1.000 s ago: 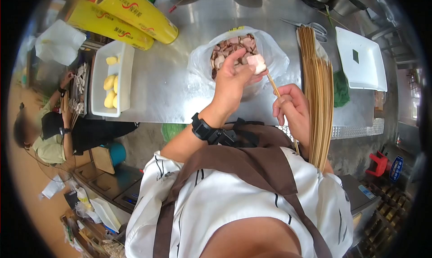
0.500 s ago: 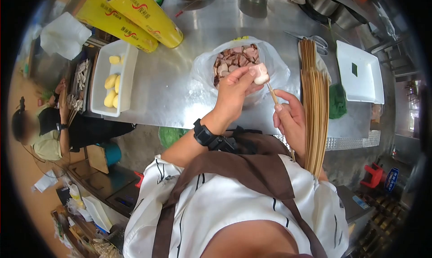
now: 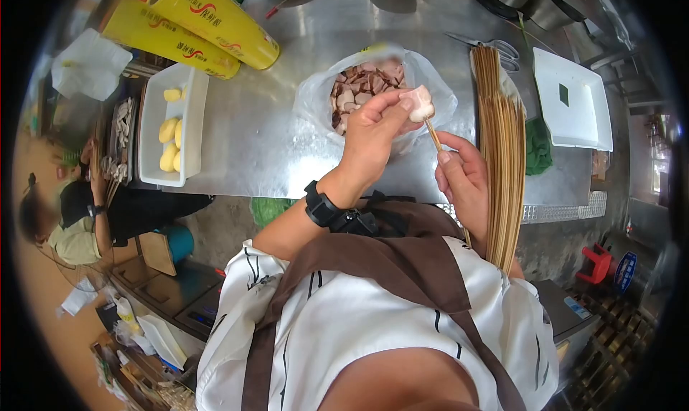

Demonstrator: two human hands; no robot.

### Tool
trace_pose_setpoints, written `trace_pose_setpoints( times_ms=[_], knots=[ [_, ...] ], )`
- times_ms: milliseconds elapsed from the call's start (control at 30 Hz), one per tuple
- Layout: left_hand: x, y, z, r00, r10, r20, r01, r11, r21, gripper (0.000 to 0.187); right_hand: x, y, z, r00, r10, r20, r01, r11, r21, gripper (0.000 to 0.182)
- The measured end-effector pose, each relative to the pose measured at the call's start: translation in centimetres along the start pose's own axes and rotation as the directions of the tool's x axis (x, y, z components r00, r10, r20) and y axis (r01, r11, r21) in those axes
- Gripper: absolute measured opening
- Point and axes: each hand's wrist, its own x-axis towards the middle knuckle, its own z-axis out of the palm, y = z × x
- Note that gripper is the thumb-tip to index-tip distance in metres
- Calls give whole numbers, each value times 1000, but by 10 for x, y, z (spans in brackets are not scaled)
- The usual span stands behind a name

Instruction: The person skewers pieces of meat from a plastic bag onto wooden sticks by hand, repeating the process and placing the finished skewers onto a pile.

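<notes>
Between thumb and fingers, my left hand [image 3: 375, 128] pinches a pale pink piece of meat [image 3: 418, 103]. A thin bamboo skewer [image 3: 433, 135] meets the meat from below; how deep its tip sits inside is hidden. My right hand [image 3: 463, 174] is closed round the skewer lower down, with the skewer's rear end showing beneath the palm. Just behind my left hand lies a clear plastic bag [image 3: 430, 74], open at the top and full of cut meat pieces [image 3: 364, 84]. A long bundle of bamboo skewers [image 3: 502, 160] runs along the right of my right hand.
At left stand a white tub [image 3: 194, 124] with several yellow pieces and two yellow cling-film boxes [image 3: 222, 27]. Scissors [image 3: 495, 49], a white tray [image 3: 585, 117] and green netting [image 3: 537, 149] are at right on the steel table [image 3: 251, 138]. A co-worker [image 3: 75, 221] is at far left.
Both hands keep their hold on the meat and the skewer, close together. The whole view has shifted slightly, moving the table items a little up and left in the picture.
</notes>
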Motion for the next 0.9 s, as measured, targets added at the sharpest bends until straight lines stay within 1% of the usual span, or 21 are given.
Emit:
trace_pose_setpoints(
  times_ms=[100,200,433,500,533,600,633,700,733,833,900],
  knots=[
    [0,1,2,1000,1,10,0,1000,-13,27,0,2,-1,1000,3,-14,-2,1000,29,31],
    [0,-1,3,1000,7,16,-7,1000,-13,27,1,3,-1,1000,-19,-16,19,1000,2,31],
    [1,-2,7,999,39,38,-39,999,-6,27,1,1,0,999,-7,-38,8,1000,28,28],
    [-2,-2,8,996,85,18,-86,993,82,28,1,2,-1,999,15,-42,-15,1000,12,25],
    [-4,-1,10,996,82,18,-83,993,82,28,0,1,-1,999,17,-44,-16,1000,14,25],
    [-6,0,14,988,155,6,-154,970,187,25,0,0,-1,999,28,-40,-26,999,31,24],
    [-6,0,15,988,154,8,-153,970,187,25,1,-1,-1,999,28,-41,-26,999,32,24],
    [-9,-4,16,977,209,47,-214,959,186,24,1,0,-1,998,34,-48,-32,999,34,24],
    [-11,-5,15,979,200,42,-204,961,189,24,0,0,-1,998,45,-47,-43,998,39,24],
    [-7,-4,16,970,237,58,-244,954,172,26,0,0,-2,999,23,-34,-21,998,57,25],
    [-6,-3,20,978,210,-11,-210,977,38,29,-1,3,-3,999,13,-37,-12,999,39,25]
  ],
)
